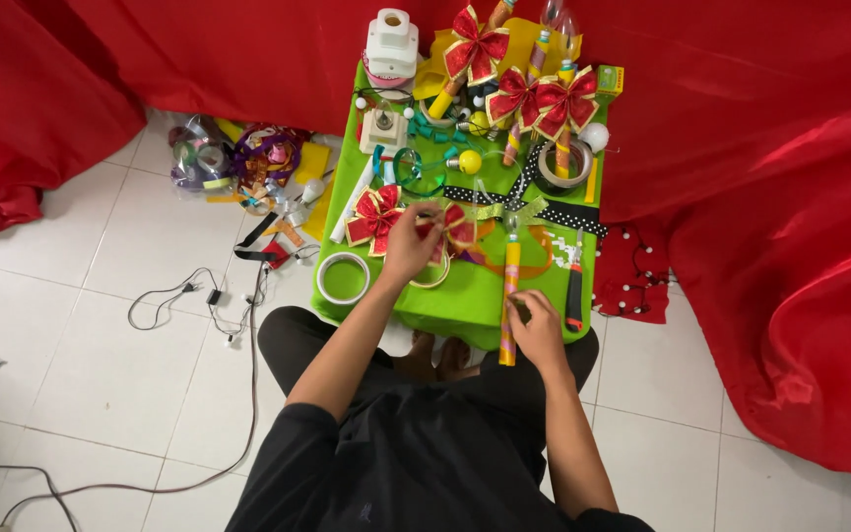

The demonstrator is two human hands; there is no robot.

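Yellow patterned stick [510, 300], topped by a small bulb, is laid lengthwise on the near right part of the small green table [465, 300], its near end overhanging the table's near edge. The right hand [540, 330] is closed around the stick's near end, fingers curled on it. The left hand [410, 246] is held over the table's middle, fingertips pinched on a red and gold bow [455, 225]; a second bow of the same kind [374, 219] is seen just to its left.

Little bare surface is left. A white tape roll [344, 278] is set at the near left corner, partly over the edge. A red-handled cutter [574, 296] is laid just right of the stick, close to the right edge. A black dotted ribbon [529, 202] is stretched across the middle, and the far half is crowded with finished bowed sticks [534, 99], a grey tape roll [565, 163] and a white dispenser [391, 44].

Red cloth [760, 197] is draped close along the far and right sides. White tiled floor [100, 325] is open to the left, crossed by thin cables [189, 296] and a heap of ribbon scraps [238, 163].
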